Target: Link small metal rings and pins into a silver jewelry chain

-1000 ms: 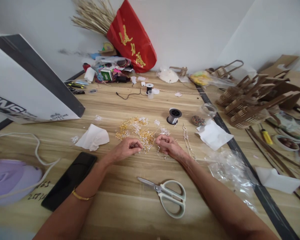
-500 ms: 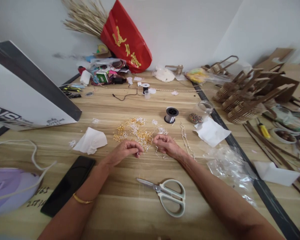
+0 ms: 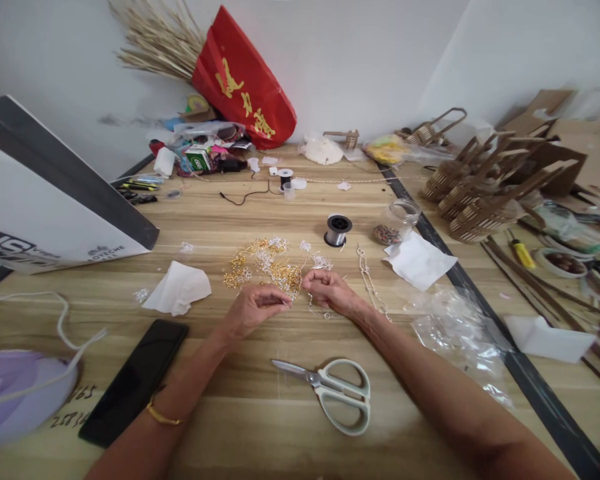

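Observation:
My left hand (image 3: 260,308) hovers at the near edge of a pile of gold and silver beads (image 3: 280,270), thumb and fingers pinched; a tiny bit at the fingertips is too small to name. Just right of it, my right hand (image 3: 327,290) is also closed in a pinch. From its fingertips a thin silver beaded chain (image 3: 326,315) trails down to the table beneath the hand. Another beaded chain (image 3: 367,277) lies stretched out to the right. Scissors (image 3: 325,387) with pale handles rest nearer to me, slightly spread.
Behind the beads stands a wire spool (image 3: 338,230); a glass jar (image 3: 397,223) with small beads is right of it. White paper (image 3: 180,290) and a black phone (image 3: 135,380) lie left. Clear plastic bags (image 3: 465,340) and small woven baskets (image 3: 485,213) are at right.
My left hand has turned and moved slightly right, bringing its fingertips closer to my right hand. The right hand keeps its pinch. The whole view has shifted a little.

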Demonstrator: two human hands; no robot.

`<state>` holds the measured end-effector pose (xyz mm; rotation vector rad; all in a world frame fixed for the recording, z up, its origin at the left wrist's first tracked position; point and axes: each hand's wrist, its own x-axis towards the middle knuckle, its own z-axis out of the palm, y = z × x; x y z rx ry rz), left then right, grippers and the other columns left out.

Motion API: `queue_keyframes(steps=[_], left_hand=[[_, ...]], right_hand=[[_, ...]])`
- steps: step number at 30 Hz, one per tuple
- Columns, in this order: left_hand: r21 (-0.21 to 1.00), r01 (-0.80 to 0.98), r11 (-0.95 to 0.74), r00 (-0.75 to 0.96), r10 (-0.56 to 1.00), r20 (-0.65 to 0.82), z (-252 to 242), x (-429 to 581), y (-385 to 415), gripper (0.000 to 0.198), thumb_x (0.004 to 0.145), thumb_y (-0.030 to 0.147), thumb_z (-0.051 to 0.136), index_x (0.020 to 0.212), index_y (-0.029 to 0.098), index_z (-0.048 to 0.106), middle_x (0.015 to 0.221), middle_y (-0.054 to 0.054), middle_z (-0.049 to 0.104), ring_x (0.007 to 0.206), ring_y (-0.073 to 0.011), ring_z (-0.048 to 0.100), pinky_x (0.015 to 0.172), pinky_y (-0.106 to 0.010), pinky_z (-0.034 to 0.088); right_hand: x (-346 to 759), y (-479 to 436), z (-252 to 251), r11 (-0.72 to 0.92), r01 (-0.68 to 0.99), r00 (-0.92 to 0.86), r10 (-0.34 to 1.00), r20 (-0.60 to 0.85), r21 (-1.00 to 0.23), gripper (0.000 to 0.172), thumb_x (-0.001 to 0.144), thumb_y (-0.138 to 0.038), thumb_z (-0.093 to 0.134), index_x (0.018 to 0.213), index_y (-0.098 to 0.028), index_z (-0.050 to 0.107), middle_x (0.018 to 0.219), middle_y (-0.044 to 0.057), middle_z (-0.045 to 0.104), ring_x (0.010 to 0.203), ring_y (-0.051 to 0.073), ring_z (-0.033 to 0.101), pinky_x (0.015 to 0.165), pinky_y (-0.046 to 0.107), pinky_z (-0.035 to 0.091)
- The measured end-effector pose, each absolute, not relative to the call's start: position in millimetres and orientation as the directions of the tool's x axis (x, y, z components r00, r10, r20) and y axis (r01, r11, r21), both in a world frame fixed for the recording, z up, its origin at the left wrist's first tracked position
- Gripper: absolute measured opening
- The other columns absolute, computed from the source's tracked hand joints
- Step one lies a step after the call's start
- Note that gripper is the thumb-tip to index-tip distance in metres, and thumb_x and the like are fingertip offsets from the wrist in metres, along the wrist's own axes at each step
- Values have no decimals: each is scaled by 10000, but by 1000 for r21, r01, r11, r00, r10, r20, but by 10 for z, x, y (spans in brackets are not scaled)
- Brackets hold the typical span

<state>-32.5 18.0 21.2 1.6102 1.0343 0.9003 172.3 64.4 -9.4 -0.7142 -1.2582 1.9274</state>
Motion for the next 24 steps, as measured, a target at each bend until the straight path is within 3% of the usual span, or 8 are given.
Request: queue_keyframes(steps=[5,10,18,24], left_hand=[[780,419,-464,369,872,321,203,-266,135,85,766,160,627,784,162,710,789,-58,721,743,-151,665,718,-249,517],[614,484,-623,414,782,467,172,-247,117,111,798,128,589,813,172,689,799,-53,721,742,-140,668,710,-237,526],[475,521,-709,434,699,568,103,-257,135,95,831,114,540,835,159,623,786,-55,678,759,-139,643,714,-242,519],[435,594,-677,400,717,570,125,-263,131,61,836,123,541,844,159,589,842,-69,627,856,-162,595,795,-293,490]], right_hand=[[1726,647,-100,-270,-271,-594,802,-60,-924,245,711,-339,707,711,-152,549,426,-111,365,326,19,262,329,155,208],[1731,651,-107,-270,-271,-591,804,-62,-924,244,710,-338,709,709,-154,549,431,-112,358,328,20,261,330,156,207],[1730,650,-107,-264,-276,-589,807,-55,-924,239,715,-334,707,714,-151,553,427,-112,355,329,20,257,332,156,210],[1732,652,-104,-261,-267,-590,805,-57,-928,248,711,-346,707,723,-152,553,416,-115,352,324,22,256,332,158,212]])
